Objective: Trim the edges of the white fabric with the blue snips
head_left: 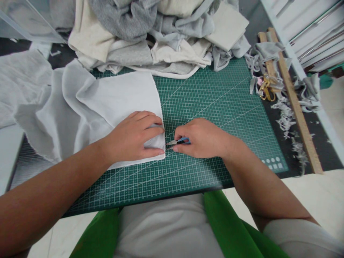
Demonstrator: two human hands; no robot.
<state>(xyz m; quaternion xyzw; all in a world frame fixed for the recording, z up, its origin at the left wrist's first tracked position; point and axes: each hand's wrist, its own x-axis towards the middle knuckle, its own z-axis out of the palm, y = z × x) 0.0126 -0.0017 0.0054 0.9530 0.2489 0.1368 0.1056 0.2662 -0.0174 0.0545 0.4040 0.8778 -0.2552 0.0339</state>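
A pale grey-white piece of fabric (126,89) lies on the green cutting mat (215,96), smooth on the right and rumpled on the left. My left hand (134,138) rests on it near the lower right corner, fingers spread and fingertips at the edge. In my right hand (201,138) is a pair of thread snips (184,141) with blue handles. Their blades point left, slightly parted, with the tips at the fabric's right edge. The palm hides part of the handles.
A heap of grey and cream fabric pieces (129,21) covers the mat's far side. At the right lie gold-handled scissors (267,89), a wooden ruler (298,111) and fabric scraps (286,118). A clear plastic bin (32,21) stands at the far left.
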